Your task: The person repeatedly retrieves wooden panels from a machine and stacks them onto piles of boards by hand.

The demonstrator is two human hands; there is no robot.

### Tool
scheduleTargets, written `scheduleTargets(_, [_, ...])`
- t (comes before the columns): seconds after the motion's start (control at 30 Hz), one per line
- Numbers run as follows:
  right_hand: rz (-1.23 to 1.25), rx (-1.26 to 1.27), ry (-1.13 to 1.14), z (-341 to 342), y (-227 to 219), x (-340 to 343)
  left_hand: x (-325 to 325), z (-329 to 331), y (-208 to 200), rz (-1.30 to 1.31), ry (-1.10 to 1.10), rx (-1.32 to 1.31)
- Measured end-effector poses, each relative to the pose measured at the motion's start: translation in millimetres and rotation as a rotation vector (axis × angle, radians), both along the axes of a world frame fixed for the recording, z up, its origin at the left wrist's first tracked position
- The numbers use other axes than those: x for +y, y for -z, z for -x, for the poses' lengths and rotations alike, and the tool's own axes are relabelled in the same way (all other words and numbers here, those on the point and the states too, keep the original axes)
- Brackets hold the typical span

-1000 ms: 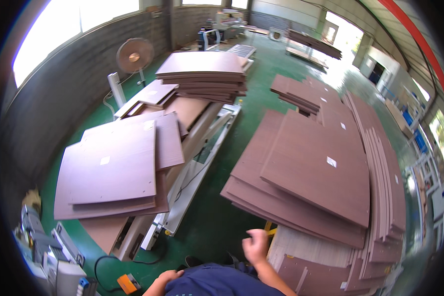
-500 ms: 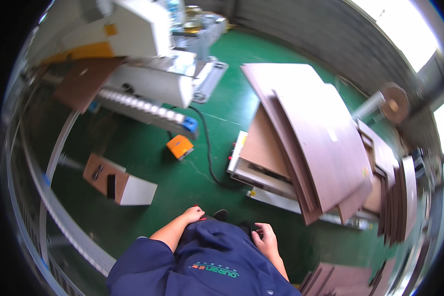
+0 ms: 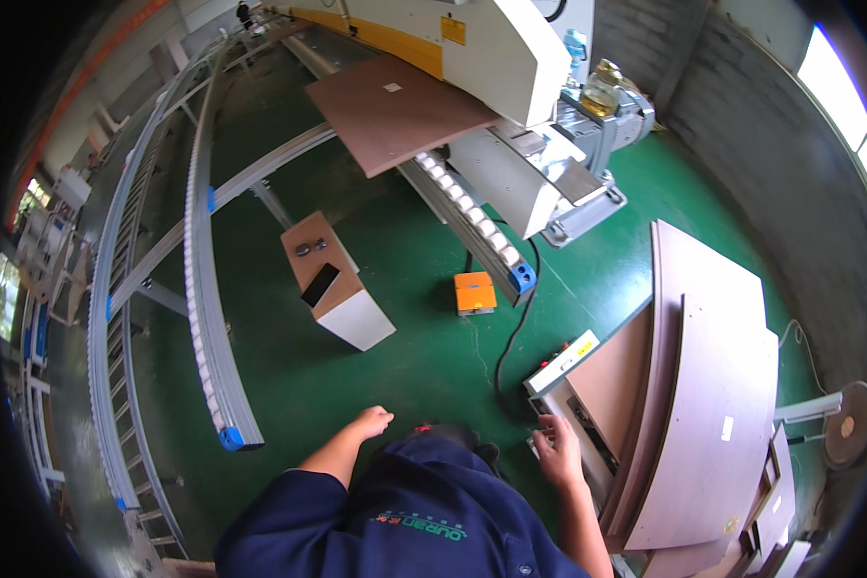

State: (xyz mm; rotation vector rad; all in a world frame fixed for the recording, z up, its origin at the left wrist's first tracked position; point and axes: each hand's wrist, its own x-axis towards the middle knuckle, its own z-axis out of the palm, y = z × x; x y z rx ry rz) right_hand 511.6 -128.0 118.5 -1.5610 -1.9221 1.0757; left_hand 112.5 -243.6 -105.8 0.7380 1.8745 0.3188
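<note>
My left hand (image 3: 371,422) is in front of my body above the green floor, its fingers curled closed with nothing visible in them. To its right my right hand (image 3: 558,451) is raised, fingers loosely bent and apart, holding nothing. It is nearest to the stack of brown panels (image 3: 713,414), which lies on a low platform with a white edge (image 3: 566,358). No contact between hand and stack can be made out. Ahead, a brown board (image 3: 405,108) rests at a white and yellow machine (image 3: 511,58), over a roller rail (image 3: 467,207).
An orange foot-pedal box (image 3: 475,292) sits on the floor beside a black cable (image 3: 512,347). A small stand (image 3: 332,265) carries a dark phone-like slab (image 3: 321,284). Long roller rails (image 3: 202,318) run along the left. A round disc on a post (image 3: 850,424) is at the right.
My view has swung left: the machine, board and panel stack now appear farther right. My right hand has come up nearer the stack, and my left hand stays closed.
</note>
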Motion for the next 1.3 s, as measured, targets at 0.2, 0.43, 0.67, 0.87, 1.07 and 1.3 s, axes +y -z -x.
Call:
scheduleTargets(0.2, [0.132, 0.15, -0.048, 23, 13, 18, 84, 28, -82, -0.174, -0.384, -0.258])
scheduleTargets(0.43, [0.314, 0.34, 0.102, 62, 24, 48, 231, 101, -147, -0.645, -0.812, -0.768])
scheduleTargets(0.67, [0.329, 0.594, 0.3, 143, 9, 107, 343, 100, -198, -0.746, -0.55, -0.904])
scheduleTargets(0.87, [0.422, 0.781, 0.464, 187, -13, 130, 323, 69, -215, -0.646, -0.328, -0.885])
scheduleTargets(1.07, [0.43, 0.942, 0.634, 185, -28, 145, 315, 88, -246, -0.173, 0.441, -0.632])
scheduleTargets(1.3, [0.325, 0.873, 0.946, 168, -44, 133, 448, 176, -300, -1.079, 0.202, -0.319])
